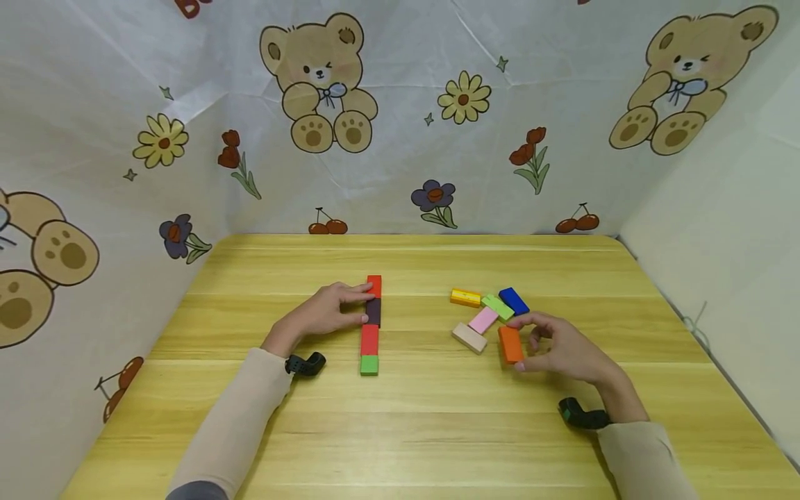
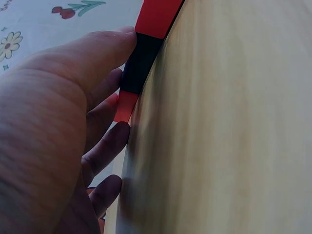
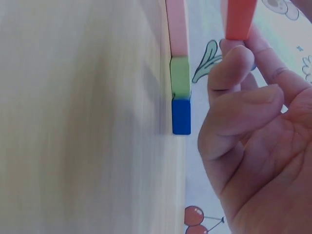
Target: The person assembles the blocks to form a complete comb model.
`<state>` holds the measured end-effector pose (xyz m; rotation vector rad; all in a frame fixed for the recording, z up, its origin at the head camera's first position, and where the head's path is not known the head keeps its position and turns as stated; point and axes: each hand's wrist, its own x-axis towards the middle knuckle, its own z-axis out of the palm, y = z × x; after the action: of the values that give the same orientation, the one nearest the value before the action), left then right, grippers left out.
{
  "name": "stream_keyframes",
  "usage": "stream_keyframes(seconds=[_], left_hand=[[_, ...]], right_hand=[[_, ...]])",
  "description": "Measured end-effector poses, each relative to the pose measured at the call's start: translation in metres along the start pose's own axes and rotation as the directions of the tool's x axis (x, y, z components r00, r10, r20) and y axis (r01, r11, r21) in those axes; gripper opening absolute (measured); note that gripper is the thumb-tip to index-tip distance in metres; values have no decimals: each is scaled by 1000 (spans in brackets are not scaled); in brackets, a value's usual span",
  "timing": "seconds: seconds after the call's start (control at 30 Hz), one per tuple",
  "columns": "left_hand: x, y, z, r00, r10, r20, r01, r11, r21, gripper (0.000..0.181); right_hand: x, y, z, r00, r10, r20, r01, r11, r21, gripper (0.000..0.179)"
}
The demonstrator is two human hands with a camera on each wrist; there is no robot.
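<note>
On the left of the table, a column of blocks runs away from the person: a green block [image 1: 369, 365] nearest, then a red block [image 1: 369, 340], a dark block [image 1: 373, 312] and another red block [image 1: 374, 285] farthest. My left hand [image 1: 328, 308] rests along the column's left side, fingers extended; its thumb touches the dark block and a fingertip lies at the farthest red block. My right hand [image 1: 565, 347] pinches an orange block [image 1: 510, 345] between thumb and finger. In the right wrist view the orange block [image 3: 240, 19] is held off the table.
Beside the right hand lie a beige block [image 1: 469, 338], a pink block [image 1: 483, 320], a light green block [image 1: 498, 307], a yellow block [image 1: 466, 298] and a blue block [image 1: 514, 301]. A patterned cloth [image 1: 400, 118] hangs behind the wooden table [image 1: 425, 444].
</note>
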<state>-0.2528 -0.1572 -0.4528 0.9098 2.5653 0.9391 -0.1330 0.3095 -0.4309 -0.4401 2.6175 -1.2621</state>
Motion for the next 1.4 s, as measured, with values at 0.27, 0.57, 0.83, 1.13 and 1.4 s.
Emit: stream_keyframes(seconds=[0.27,0.57,0.83,1.13,1.4], left_hand=[[0,0,-1,1000,-1,0,1,1000,6,53],[3,1,0,1000,7,9,-8,1000,9,53],[1,-1,1,1000,-3,3,3,1000,17,54],[2,0,1,1000,3,-1,-3,1000,6,54],[1,-1,1,1000,-5,-1,5,1000,8,54]], right_hand=[[11,-22,10,999,-42,-15,44,994,98,59],[23,-50,27,991,-131,-36,134,985,112,59],[39,-71,45,990,-136,-36,138,986,91,60],[52,-96,66,980,-191,-51,197,969,151,59],[57,-102,91,986,-170,-2,168,975,143,60]])
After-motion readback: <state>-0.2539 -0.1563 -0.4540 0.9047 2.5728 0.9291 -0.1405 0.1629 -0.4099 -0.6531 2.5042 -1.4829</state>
